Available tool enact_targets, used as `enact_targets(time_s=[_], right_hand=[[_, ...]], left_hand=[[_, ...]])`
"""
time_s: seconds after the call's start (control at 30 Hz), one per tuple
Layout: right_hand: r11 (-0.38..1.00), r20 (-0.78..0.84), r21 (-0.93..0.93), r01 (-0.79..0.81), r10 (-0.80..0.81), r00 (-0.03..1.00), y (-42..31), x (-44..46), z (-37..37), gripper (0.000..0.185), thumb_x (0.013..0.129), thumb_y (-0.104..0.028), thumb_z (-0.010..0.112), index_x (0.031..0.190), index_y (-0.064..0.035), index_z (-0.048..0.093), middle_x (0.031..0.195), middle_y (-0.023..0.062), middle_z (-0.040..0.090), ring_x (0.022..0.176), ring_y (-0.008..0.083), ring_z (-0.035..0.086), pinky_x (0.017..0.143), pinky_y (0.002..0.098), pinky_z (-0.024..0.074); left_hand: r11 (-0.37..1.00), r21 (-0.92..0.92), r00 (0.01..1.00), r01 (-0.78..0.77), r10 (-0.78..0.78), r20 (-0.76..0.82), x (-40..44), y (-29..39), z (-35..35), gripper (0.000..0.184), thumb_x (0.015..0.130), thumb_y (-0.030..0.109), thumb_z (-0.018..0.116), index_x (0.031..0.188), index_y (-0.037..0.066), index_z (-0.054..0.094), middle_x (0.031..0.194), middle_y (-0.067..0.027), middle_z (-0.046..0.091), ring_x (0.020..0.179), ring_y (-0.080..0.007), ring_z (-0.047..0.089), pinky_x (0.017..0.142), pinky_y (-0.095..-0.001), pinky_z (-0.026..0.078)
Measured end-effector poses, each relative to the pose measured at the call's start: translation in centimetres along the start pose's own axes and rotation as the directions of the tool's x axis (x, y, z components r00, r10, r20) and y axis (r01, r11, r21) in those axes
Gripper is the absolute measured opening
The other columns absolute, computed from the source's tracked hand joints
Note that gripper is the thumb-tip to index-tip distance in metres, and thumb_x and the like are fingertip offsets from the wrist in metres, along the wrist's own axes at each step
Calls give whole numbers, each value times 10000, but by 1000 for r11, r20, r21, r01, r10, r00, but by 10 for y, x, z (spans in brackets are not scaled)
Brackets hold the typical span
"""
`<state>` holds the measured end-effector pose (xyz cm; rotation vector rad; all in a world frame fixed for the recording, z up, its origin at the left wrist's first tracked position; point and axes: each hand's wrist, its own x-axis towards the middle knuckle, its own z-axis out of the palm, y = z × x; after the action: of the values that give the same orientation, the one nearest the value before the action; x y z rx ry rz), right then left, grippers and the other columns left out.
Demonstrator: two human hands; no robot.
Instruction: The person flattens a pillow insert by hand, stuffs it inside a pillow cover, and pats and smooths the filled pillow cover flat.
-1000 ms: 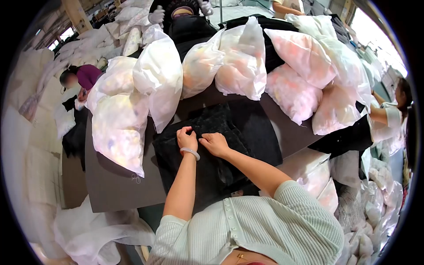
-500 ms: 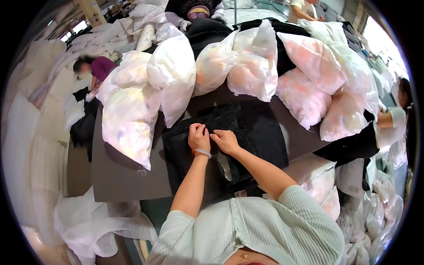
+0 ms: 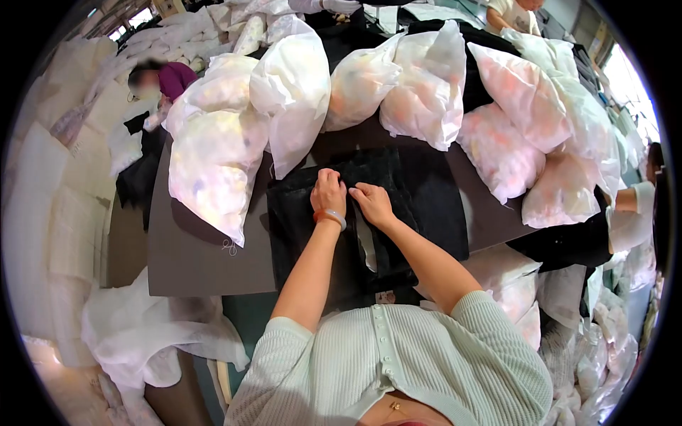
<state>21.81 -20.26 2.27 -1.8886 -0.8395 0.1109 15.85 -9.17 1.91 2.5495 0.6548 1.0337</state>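
A black, plush-looking cloth piece point(image 3: 433, 206) lies on the table in front of me, with a long slit down its middle where a whitish layer point(image 3: 366, 245) shows. My left hand point(image 3: 329, 195) is closed on the cloth left of the slit's top end, fingers curled down into it. Just beside it, my right hand point(image 3: 372, 204) pinches the cloth at the right side of the slit, thumb towards the left hand. The exact grip under the fingertips is hidden.
Stuffed white bags with coloured filling, such as this pillow-like bag point(image 3: 217, 160), line the far side of the brown table point(image 3: 206, 273). More bags point(image 3: 501, 277) are heaped at right. A person in purple point(image 3: 175, 79) bends at far left; others work at the back and right.
The view has tilted, so the table and bags sit differently in it. Both hands keep hold of the black cloth near the slit's top, with little shift relative to it.
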Motion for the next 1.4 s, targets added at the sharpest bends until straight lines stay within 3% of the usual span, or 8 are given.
enact_targets(time_s=[0.27,0.37,0.63,0.7,0.87,1.2,1.27,1.4], right_hand=[[998,64,7,-69,69,996,3,1,-4,345,859,-300,537,698,5,522,669,217,525,651,397,545,570,429,400],[988,41,148,-47,42,998,11,4,-1,346,873,-251,551,678,19,459,564,141,384,514,192,395,522,345,338],[986,64,126,-104,97,993,13,4,-4,349,877,-253,552,680,19,456,571,120,381,535,149,385,526,330,341],[991,13,82,-106,105,994,8,5,-7,320,853,-281,539,719,9,534,672,217,525,640,388,540,583,422,409],[996,75,-47,-81,84,994,-5,14,-8,264,828,-257,526,748,-9,568,709,213,570,716,406,572,628,458,430],[952,334,-107,-286,306,892,-47,47,-32,295,801,-287,551,753,-3,613,713,200,616,708,372,622,636,442,475],[921,166,-387,41,26,986,-39,80,-25,342,779,-364,593,776,-30,664,728,169,654,735,349,647,664,436,504],[817,452,-559,141,157,878,-56,115,-2,377,769,-395,625,839,-30,692,829,182,675,803,349,657,709,435,519]], left_hand=[[965,-184,982,187,-182,40,3,-5,-2,77,809,148,661,851,90,690,983,-29,593,827,-251,618,687,-355,498],[965,-240,995,104,-99,33,3,-9,-1,60,819,132,647,856,95,675,982,-34,586,829,-260,616,688,-363,498],[988,-121,994,-93,100,54,0,-3,-9,65,841,100,604,899,96,575,977,-58,544,839,-276,613,686,-386,509],[984,-113,987,-137,145,64,1,-3,-9,80,838,101,605,906,96,563,963,-62,550,846,-283,609,687,-391,504],[989,-23,981,-145,147,126,9,-10,-4,96,826,97,609,896,101,544,907,-70,569,847,-283,605,684,-401,499],[658,-556,861,508,-411,300,19,-24,-31,71,823,67,650,824,35,587,792,-61,596,594,-148,581,584,-294,468],[736,-555,916,387,-375,142,14,-23,-31,74,818,54,643,840,35,575,813,-87,606,647,-200,606,607,-322,477],[827,-536,974,169,-224,-39,6,-23,-18,78,818,-33,591,874,19,573,807,-108,613,701,-216,630,639,-325,484]])
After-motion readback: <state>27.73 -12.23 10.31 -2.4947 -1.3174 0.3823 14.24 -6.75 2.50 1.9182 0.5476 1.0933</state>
